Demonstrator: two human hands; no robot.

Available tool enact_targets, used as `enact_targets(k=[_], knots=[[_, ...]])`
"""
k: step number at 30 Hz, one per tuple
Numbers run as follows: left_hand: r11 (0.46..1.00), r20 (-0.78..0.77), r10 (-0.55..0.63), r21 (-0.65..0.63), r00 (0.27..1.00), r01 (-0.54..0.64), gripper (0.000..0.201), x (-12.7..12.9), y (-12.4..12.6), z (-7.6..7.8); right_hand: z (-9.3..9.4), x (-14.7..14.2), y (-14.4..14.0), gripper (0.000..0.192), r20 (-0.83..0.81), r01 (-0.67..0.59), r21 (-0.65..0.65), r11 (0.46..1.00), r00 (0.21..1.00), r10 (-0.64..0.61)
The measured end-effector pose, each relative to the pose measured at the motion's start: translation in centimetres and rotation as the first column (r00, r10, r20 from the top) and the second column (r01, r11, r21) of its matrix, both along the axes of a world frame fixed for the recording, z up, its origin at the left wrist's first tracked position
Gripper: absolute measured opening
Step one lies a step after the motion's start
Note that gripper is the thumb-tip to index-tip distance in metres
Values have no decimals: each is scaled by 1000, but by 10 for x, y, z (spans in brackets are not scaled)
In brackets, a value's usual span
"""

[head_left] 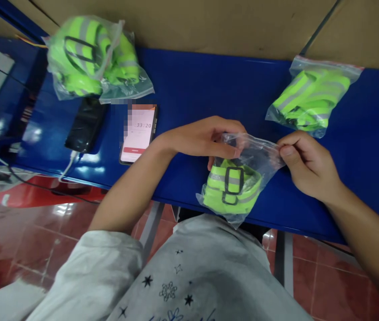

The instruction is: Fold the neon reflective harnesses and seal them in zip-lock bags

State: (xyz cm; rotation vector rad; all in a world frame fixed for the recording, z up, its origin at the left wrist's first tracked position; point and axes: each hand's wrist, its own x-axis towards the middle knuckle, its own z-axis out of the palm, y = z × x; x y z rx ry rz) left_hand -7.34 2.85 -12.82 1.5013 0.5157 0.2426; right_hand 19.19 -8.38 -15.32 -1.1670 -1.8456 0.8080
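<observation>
Both hands pinch clear bag (259, 156); folded neon-green strap (231, 187) inside.

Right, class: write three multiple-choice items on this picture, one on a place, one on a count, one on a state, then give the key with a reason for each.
1. Where does the lit phone lie?
A. On the blue table
B. On the red floor
C. Inside a bag

2. How many clear bags of neon-yellow straps are there?
A. One
B. Three
C. Five

3. How is the bag in the middle held?
A. It lies untouched
B. One hand lifts it
C. Both hands pinch its top edge

Key: 1 A, the phone rests on the table beside a dark phone. 2 B, one bag far left, one far right, one in the hands. 3 C, the left hand and right hand grip its opening.
</observation>
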Motion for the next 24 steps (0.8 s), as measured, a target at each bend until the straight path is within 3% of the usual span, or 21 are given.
enact_targets(k=[3, 6, 11, 16, 21, 24], knots=[[982, 56, 190, -32, 980, -189, 36, 0, -1, -6, -2, 3, -1, 17, 4, -2, -27, 1000, 1000, 2], [957, 79, 289, -65, 954, -284, 46, 1, -2, -11, -4, 5, -1, 17, 15, 13, -42, 999, 1000, -12], [949, 17, 281, -155, 960, -275, 53, 2, 0, -14, -6, 5, -1, 19, 67, 31, -48, 998, 997, -28], [950, -102, 267, -138, 958, -279, 29, 5, 2, -11, -4, 4, 1, 17, -15, 45, -45, 998, 999, -45], [951, 43, 301, -86, 953, -297, 28, 3, 5, -13, -5, 11, 6, 16, -122, 70, -126, 990, 989, -86], [928, 142, 368, -115, 919, -354, 43, 5, 4, -19, -2, 18, 9, 13, -153, 70, -179, 981, 983, -98]])
